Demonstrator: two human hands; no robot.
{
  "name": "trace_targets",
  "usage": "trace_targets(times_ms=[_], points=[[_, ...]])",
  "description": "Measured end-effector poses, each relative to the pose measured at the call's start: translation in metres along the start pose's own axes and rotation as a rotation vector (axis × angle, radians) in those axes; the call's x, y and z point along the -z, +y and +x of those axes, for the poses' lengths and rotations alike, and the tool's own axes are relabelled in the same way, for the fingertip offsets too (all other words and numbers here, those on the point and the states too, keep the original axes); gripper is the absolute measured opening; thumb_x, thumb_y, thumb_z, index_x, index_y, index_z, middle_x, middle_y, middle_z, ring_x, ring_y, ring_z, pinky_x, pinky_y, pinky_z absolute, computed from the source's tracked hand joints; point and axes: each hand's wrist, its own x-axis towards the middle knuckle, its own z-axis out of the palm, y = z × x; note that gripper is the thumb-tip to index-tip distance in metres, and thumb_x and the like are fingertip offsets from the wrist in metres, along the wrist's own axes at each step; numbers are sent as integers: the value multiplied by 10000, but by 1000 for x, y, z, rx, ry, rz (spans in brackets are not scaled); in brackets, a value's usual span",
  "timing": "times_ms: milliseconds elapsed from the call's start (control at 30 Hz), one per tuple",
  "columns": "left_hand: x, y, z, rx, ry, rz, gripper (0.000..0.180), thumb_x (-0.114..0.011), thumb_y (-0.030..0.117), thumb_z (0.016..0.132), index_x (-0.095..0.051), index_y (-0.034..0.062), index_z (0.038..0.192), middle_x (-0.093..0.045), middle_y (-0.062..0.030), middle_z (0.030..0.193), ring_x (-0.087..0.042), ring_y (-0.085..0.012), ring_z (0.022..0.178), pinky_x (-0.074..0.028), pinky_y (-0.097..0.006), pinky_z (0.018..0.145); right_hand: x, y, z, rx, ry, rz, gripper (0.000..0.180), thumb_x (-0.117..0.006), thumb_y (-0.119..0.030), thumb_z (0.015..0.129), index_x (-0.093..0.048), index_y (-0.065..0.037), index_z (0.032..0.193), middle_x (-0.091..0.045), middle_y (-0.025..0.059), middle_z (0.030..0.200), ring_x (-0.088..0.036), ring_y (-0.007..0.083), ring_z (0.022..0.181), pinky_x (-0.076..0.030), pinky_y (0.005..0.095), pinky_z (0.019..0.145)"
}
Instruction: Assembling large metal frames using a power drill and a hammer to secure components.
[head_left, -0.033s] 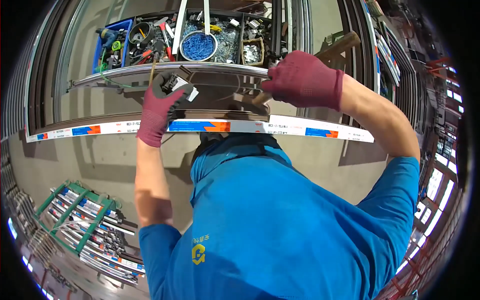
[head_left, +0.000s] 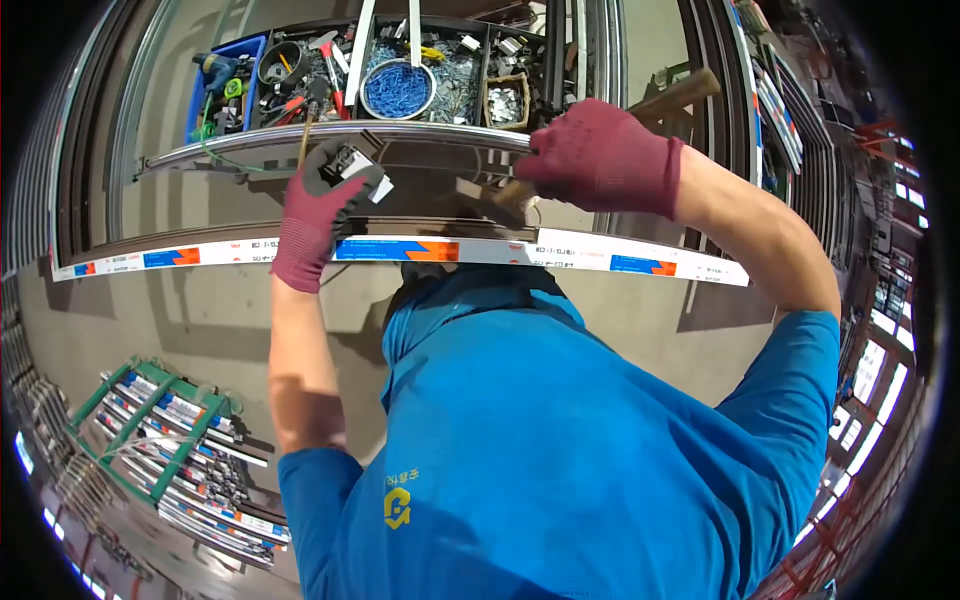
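Observation:
My right hand (head_left: 610, 160), in a maroon glove, is closed round the wooden handle of a hammer (head_left: 682, 94). The handle's end sticks out to the upper right, while the blurred hammer head hangs left of the fist, above the near rail of a dark metal frame (head_left: 420, 232). In a maroon and grey glove, my left hand (head_left: 312, 215) is closed on small metal brackets (head_left: 374, 188), some silvery white and some dark. Its fingers partly hide them. A strip of printed white, blue and orange film (head_left: 590, 253) covers the rail's near side.
Beyond the hands, a divided parts tray (head_left: 465, 125) holds a bowl of blue screws (head_left: 397, 92), loose fasteners and hand tools. A blue bin (head_left: 192, 115) with a power drill stands at its left. On the floor at lower left, a green rack (head_left: 180, 450) carries metal profiles.
My right hand has shifted slightly left, and the hammer head has swung a little with it. My left hand stays nearly still with the brackets.

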Motion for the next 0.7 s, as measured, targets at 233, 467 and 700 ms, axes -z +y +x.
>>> trace_targets(times_ms=[233,467,700], points=[[-1,-14,-2,75,42,48,613,-859,121,877,-596,-42,1406,-737,-112,1121,-707,-139,914,-585,-289,781,-3,8,11,147,-113,-11,109,-703,-104,919,-751,-91,1016,-735,82,853,-762,313,787,-605,434,669],[-48,-19,8,85,-223,198,489,-821,165,885,-667,14,1323,-733,-68,1142,-674,-126,998,-569,-296,871,-2,41,-22,68,-103,113,103,-743,-142,898,-714,-78,973,-728,108,896,-758,320,827,-594,450,710],[-140,-7,16,304,-417,432,646,-905,250,818,-661,-27,1348,-700,-153,1304,-656,-195,1152,-532,-346,1006,-75,99,-122,-368,252,648,441,-773,-92,902,-685,-24,1330,-746,206,1077,-717,403,951,-575,410,867]])
